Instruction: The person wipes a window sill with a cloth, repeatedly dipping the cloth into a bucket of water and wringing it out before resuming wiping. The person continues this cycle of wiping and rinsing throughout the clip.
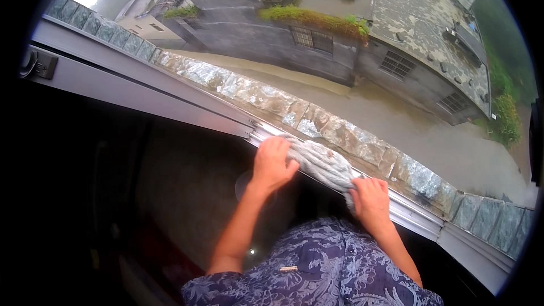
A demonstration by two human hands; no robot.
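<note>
A bunched grey-white cloth (321, 163) stretches between my two hands along the metal window track (410, 208). My left hand (274, 163) grips its left end, close to where the sliding window frame (204, 108) meets the track. At the right end, the fingers of my right hand (370, 197) are closed on the cloth. Part of it hangs down on the inner side, beside the right hand. Brown dirt marks show on its upper side. The cloth covers the track beneath it.
Beyond the track runs a rough stone sill (340, 129), with green tiles (488, 216) at its ends. A window latch (42, 64) sits on the frame at left. Outside and below, a grey building (255, 29) with barred windows borders a paved lane (403, 123).
</note>
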